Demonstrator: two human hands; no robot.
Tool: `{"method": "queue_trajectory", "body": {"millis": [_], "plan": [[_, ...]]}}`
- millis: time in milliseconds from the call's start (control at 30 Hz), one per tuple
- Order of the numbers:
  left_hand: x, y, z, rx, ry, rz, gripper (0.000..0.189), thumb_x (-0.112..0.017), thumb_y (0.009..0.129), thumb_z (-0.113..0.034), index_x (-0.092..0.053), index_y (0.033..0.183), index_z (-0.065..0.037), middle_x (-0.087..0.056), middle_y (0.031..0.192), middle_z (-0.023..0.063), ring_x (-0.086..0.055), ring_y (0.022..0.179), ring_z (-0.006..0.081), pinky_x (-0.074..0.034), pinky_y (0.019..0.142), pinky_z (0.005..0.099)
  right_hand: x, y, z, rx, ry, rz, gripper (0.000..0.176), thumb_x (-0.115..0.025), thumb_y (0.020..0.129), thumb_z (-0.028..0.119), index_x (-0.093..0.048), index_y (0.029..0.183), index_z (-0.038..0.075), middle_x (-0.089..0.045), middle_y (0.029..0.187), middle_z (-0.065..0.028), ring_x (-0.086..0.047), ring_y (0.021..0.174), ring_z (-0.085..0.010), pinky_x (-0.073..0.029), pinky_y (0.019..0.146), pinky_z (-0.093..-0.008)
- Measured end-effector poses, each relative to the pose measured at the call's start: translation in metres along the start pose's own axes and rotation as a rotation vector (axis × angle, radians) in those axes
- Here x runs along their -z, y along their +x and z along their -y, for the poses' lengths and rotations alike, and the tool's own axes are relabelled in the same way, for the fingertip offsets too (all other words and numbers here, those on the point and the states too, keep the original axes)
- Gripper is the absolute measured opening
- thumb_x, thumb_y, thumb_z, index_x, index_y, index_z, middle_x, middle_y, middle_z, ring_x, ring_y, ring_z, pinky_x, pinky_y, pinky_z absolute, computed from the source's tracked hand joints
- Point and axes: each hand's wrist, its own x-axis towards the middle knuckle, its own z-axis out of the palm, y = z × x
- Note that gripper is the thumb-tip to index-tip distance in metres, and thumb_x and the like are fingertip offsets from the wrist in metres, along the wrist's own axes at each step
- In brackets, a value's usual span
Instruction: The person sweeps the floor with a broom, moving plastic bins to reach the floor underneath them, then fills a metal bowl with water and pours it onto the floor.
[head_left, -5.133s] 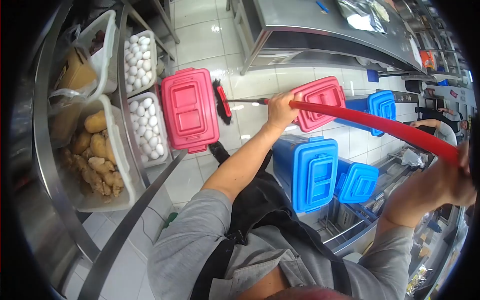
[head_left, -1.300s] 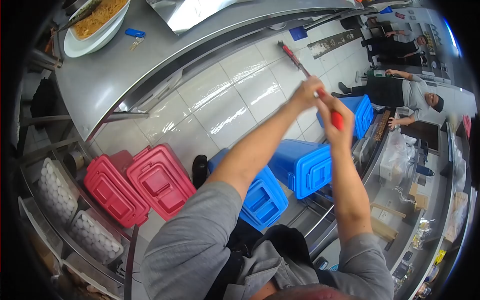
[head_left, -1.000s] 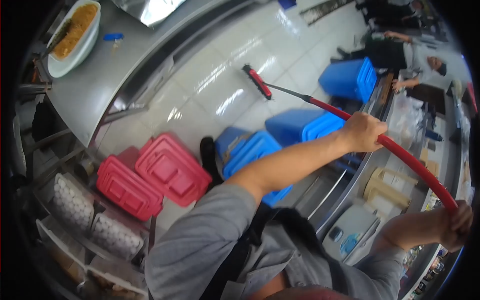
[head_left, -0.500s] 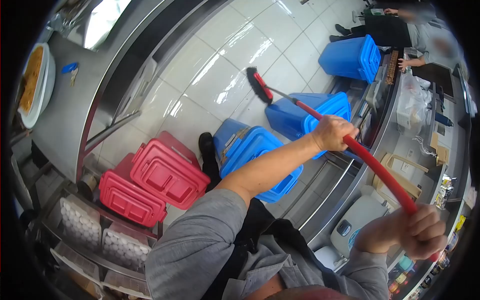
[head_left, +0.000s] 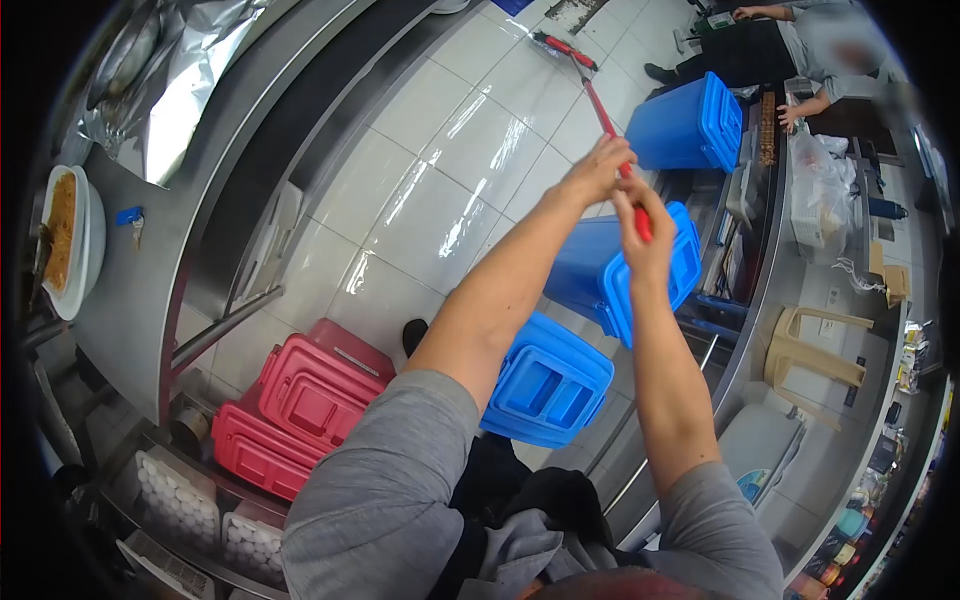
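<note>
My left hand (head_left: 596, 170) is closed around the red handle of a broom (head_left: 598, 102). Just behind it, near the handle's end, my right hand (head_left: 644, 215) grips the same handle, with the red tip sticking out below the fingers. Both arms are stretched forward. The broom's head (head_left: 566, 50), red with dark bristles, rests on the shiny tiled floor (head_left: 440, 150) far ahead of me. Beneath my right hand stands a blue lidded bin (head_left: 590, 255).
More blue bins (head_left: 680, 125) line the right side, one (head_left: 550, 385) close to my legs. Red lidded bins (head_left: 315, 395) stand at left, beside a steel counter (head_left: 130, 290). A co-worker (head_left: 760, 50) is at the far right. A dark floor patch (head_left: 575, 12) lies beyond the broom.
Both hands have moved forward, and the right hand has come up close to the left. The broom head has slid farther away across the floor and turned.
</note>
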Motion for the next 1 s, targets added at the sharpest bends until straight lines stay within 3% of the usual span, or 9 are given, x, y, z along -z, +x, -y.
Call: {"method": "queue_trajectory", "body": {"millis": [100, 167, 267, 467, 533, 600, 700, 867, 1000], "plan": [[-0.008, -0.011, -0.089, -0.241, 0.102, -0.105, 0.032, -0.071, 0.069, -0.028, -0.058, 0.092, -0.01, -0.056, 0.093, 0.0092, -0.052, 0.097, 0.0307, -0.037, 0.087, 0.0496, 0.102, -0.048, 0.073, 0.076, -0.13, -0.078, 0.018, -0.064, 0.077, 0.0, -0.064, 0.094, -0.006, -0.066, 0.094, -0.0153, -0.063, 0.09, -0.0223, -0.046, 0.084, -0.0321], [-0.006, -0.019, -0.172, -0.341, -0.121, -0.049, 0.024, -0.072, 0.069, -0.027, -0.056, 0.076, -0.01, -0.055, 0.08, 0.0077, -0.054, 0.083, 0.028, -0.041, 0.075, 0.0455, 0.173, -0.089, 0.13, -0.041, -0.225, -0.202, 0.003, -0.06, 0.074, -0.004, -0.062, 0.075, -0.002, -0.063, 0.072, -0.0126, -0.061, 0.065, -0.0195, -0.048, 0.058, -0.029], [-0.002, -0.04, -0.257, -0.322, -0.162, -0.06, 0.034, -0.071, 0.071, -0.02, -0.042, 0.055, -0.011, -0.045, 0.055, 0.0045, -0.048, 0.053, 0.0236, -0.037, 0.05, 0.035, 0.23, -0.096, 0.175, 0.631, 0.502, -0.137, 0.033, -0.059, 0.083, 0.019, -0.041, 0.057, 0.009, -0.049, 0.049, -0.001, -0.05, 0.041, -0.0124, -0.041, 0.039, -0.0259], [0.003, -0.036, -0.194, -0.335, -0.058, -0.258, 0.034, -0.07, 0.069, -0.01, -0.041, 0.051, -0.01, -0.04, 0.049, 0.0062, -0.043, 0.045, 0.0251, -0.032, 0.041, 0.0368, 0.151, -0.065, 0.163, 0.488, 0.609, -0.217, 0.03, -0.06, 0.082, 0.011, -0.041, 0.059, 0.007, -0.043, 0.046, -0.0036, -0.043, 0.038, -0.0138, -0.037, 0.037, -0.0272], [0.004, -0.02, -0.116, -0.108, -0.03, -0.328, 0.029, -0.068, 0.072, -0.01, -0.045, 0.056, -0.005, -0.048, 0.058, 0.0107, -0.048, 0.056, 0.0311, -0.039, 0.053, 0.0395, 0.085, -0.038, 0.102, 0.402, 0.221, -0.123, 0.021, -0.06, 0.081, 0.009, -0.048, 0.064, 0.006, -0.045, 0.053, -0.008, -0.047, 0.046, -0.0173, -0.037, 0.044, -0.0287], [0.014, -0.005, -0.034, 0.095, -0.023, -0.192, 0.026, -0.067, 0.076, -0.017, -0.055, 0.094, -0.002, -0.058, 0.087, 0.0167, -0.056, 0.083, 0.0351, -0.046, 0.072, 0.0384, 0.029, 0.0, 0.043, 0.284, 0.065, -0.058, 0.013, -0.061, 0.08, 0.007, -0.054, 0.069, 0.004, -0.048, 0.06, -0.0124, -0.05, 0.055, -0.0209, -0.037, 0.052, -0.0303], [0.033, -0.067, 0.02, 0.375, 0.251, -0.167, 0.048, -0.06, 0.081, -0.027, -0.05, 0.12, -0.001, -0.052, 0.118, 0.0229, -0.048, 0.113, 0.0382, -0.041, 0.095, 0.0399, 0.004, 0.083, -0.042, 0.144, 0.246, -0.373, 0.025, -0.06, 0.087, 0.014, -0.052, 0.067, 0.002, -0.046, 0.059, 0.0, -0.038, 0.061, -0.0067, -0.033, 0.055, -0.0241], [0.0, -0.287, 0.035, 1.35, 0.279, 0.327, 0.06, -0.044, 0.085, -0.05, -0.06, 0.109, 0.002, -0.059, 0.106, 0.0268, -0.055, 0.105, 0.0382, -0.041, 0.094, 0.0432, 0.155, 0.035, 0.036, 0.318, -0.093, -0.486, 0.015, -0.052, 0.079, 0.008, -0.063, 0.078, -0.003, -0.063, 0.073, -0.0107, -0.061, 0.069, -0.0203, -0.05, 0.07, -0.0289], [-0.026, -0.325, 0.007, 1.226, 0.376, 0.289, 0.062, -0.043, 0.085, -0.052, -0.059, 0.11, 0.003, -0.06, 0.102, 0.0282, -0.057, 0.102, 0.0374, -0.044, 0.091, 0.0442, 0.327, -0.018, 0.078, 0.713, 0.563, -0.099, 0.03, -0.046, 0.074, 0.025, -0.054, 0.069, -0.004, -0.053, 0.059, -0.015, -0.056, 0.056, -0.025, -0.052, 0.063, -0.0364]]}}
